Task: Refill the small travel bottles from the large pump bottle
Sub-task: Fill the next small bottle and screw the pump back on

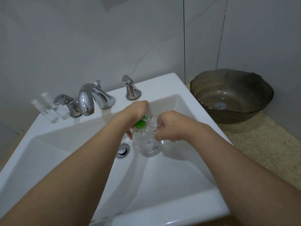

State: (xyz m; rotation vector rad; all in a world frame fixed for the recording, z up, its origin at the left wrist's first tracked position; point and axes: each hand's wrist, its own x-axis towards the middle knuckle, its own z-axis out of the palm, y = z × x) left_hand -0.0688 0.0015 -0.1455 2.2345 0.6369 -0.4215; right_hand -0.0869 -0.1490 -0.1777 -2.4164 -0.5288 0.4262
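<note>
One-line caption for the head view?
Over the white sink, left hand grips the pump bottle at its green top while right hand holds a small clear bottle.

**Washbasin with bottles, head view**

A clear pump bottle (149, 144) with a green pump head (140, 124) is held over the white sink (48, 154) by the left hand (136, 111), while a small clear bottle (154, 122) is pinched in the right hand (171, 126). Two travel bottles (48, 108) are stood beside the chrome faucet (88, 98). A dark glass bowl (231, 95) is set on the speckled counter (260, 144).

The pump bottle (147, 144) was clear with a green pump top (141, 123); the sink (48, 144) white; the bowl (231, 95) smoky grey-brown; the counter (260, 144) speckled beige.
</note>
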